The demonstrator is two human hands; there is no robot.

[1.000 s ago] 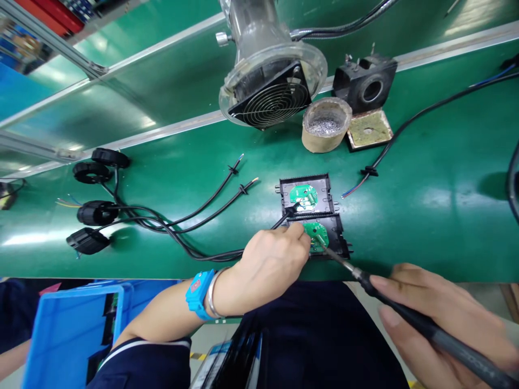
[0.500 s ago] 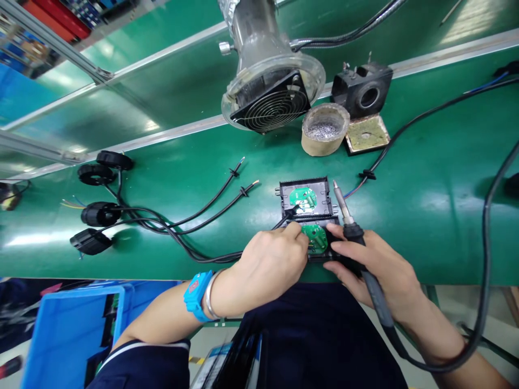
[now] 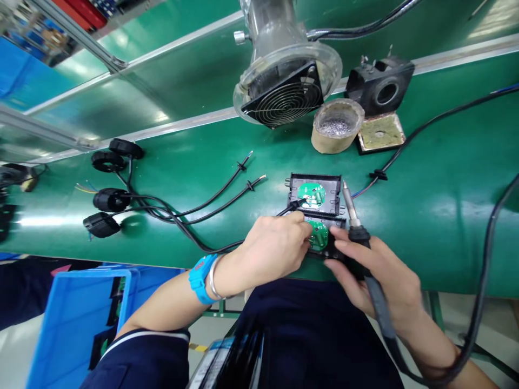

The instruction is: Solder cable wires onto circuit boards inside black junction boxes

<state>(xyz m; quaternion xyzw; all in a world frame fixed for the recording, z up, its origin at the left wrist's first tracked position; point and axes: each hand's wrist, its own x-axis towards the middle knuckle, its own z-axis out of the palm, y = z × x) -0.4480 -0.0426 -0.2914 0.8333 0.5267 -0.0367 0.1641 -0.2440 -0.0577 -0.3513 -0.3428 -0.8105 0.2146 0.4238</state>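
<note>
Along the near edge of the green workbench point(image 3: 446, 227), a black case half point(image 3: 333, 250) bearing a green circuit board point(image 3: 319, 235) was flanked by the left hand point(image 3: 278, 246) and the right hand point(image 3: 391, 273). At its left side the left fingers were bunched narrowly; whether anything was pinched there could not be told. By the right hand a soldering iron point(image 3: 359, 234) was held, its tip pointed toward the far edge. Just beyond, a second case half point(image 3: 331, 204) was placed, its near left corner crossed by a black cable point(image 3: 288, 208). Toward the workbench's left end, four round black caps point(image 3: 110, 200) were scattered. Nearer the far edge, a container of silvery bits point(image 3: 336, 141), a sponge tray point(image 3: 380, 132) and a black holder point(image 3: 379, 89) were grouped beside a hooded fan point(image 3: 287, 102).
</note>
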